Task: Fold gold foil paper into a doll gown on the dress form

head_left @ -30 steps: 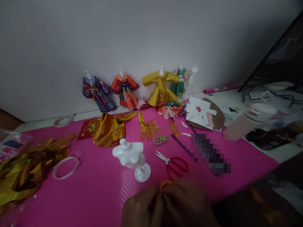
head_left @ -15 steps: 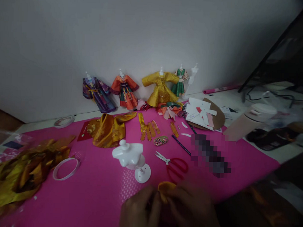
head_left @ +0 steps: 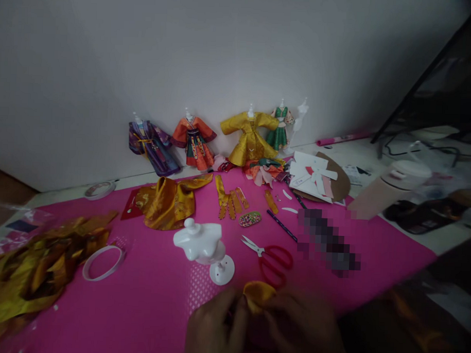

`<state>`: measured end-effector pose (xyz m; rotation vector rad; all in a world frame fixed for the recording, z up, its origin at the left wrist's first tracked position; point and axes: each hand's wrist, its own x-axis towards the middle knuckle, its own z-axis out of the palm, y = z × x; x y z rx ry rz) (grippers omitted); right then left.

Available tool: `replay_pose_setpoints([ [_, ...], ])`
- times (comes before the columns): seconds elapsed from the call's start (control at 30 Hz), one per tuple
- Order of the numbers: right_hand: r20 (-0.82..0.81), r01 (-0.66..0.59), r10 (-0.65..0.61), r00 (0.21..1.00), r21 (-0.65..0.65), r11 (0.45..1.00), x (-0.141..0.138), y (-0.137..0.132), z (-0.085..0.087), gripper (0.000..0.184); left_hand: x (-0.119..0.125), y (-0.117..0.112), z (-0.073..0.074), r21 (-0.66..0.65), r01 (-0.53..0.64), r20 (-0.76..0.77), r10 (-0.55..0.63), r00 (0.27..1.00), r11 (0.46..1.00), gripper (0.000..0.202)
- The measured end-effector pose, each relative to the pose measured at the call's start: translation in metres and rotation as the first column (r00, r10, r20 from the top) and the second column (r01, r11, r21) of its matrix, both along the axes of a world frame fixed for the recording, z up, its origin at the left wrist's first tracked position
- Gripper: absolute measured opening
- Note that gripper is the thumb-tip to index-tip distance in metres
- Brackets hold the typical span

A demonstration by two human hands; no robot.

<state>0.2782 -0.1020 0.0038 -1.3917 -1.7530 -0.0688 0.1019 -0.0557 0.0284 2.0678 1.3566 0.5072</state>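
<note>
L hand (head_left: 214,325) + R hand (head_left: 303,323), btm ctr: fingers pinched nearly closed on yellow cloth (head_left: 257,292) betw. them. Red-handled scissors (head_left: 260,250) lie just above in frame, blades ajar.

I count my two hands (head_left: 217,322), four dressed forms (head_left: 250,138) far, two bare white forms (head_left: 202,239), two rings (head_left: 95,278) left, one pair of scissors (head_left: 260,250), one bottle (head_left: 385,186) right.

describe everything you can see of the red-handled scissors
The scissors have metallic-looking blades, slightly parted, and two red loop handles. They lie on the pink mat, right of the white bust, tips pointing leftward and away from the person. The nearer loop sits close to the held yellow fabric; whether they touch is unclear.
</note>
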Motion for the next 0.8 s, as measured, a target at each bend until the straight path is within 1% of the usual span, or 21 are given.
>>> replay_pose_setpoints([
  [0.1, 0.051, -0.029, 0.029, 0.998, 0.006, 1.000, 0.0047, 0.0005, 0.0038, 0.012, 0.0003, -0.0008, 0.0003, 0.001, -0.001, 0.003, 0.001, 1.000, 1.000, 0.029],
  [0.17, 0.044, -0.039, 0.039, 0.998, 0.007, 0.999, 0.0042, 0.0009, 0.0045, 0.012, -0.0001, -0.0011, -0.0003, 0.004, 0.006, 0.002, -0.006, 1.000, 1.000, 0.030],
  [0.27, -0.005, -0.013, 0.013, 1.000, 0.038, 0.999, 0.0000, 0.0012, 0.0039, 0.014, -0.0017, -0.0006, -0.0017, 0.001, -0.004, 0.005, 0.004, 1.000, 1.000, 0.030],
  [0.37, -0.007, 0.009, -0.008, 1.000, 0.045, 0.999, -0.0019, 0.0003, 0.0018, 0.013, -0.0030, 0.0009, -0.0029, -0.018, -0.025, 0.021, 0.025, 0.999, 1.000, 0.029],
  [0.4, -0.002, 0.014, -0.014, 1.000, 0.042, 0.999, -0.0013, -0.0002, 0.0009, 0.013, -0.0032, 0.0015, -0.0031, -0.026, -0.032, 0.024, 0.032, 0.999, 0.999, 0.029],
  [0.57, 0.052, -0.045, 0.044, 0.998, 0.009, 0.999, 0.0040, -0.0018, -0.0003, 0.013, -0.0039, 0.0026, -0.0048, -0.026, -0.038, 0.009, 0.038, 0.999, 0.999, 0.032],
  [0.67, 0.037, -0.031, 0.030, 0.999, 0.015, 0.999, 0.0038, -0.0019, 0.0022, 0.014, -0.0046, 0.0018, -0.0054, -0.033, -0.032, 0.013, 0.032, 0.999, 0.999, 0.032],
  [0.8, 0.055, -0.022, 0.023, 0.998, -0.020, 1.000, 0.0023, -0.0031, 0.0051, 0.008, -0.0047, 0.0015, -0.0028, -0.067, -0.064, 0.008, 0.064, 0.998, 0.996, 0.032],
])
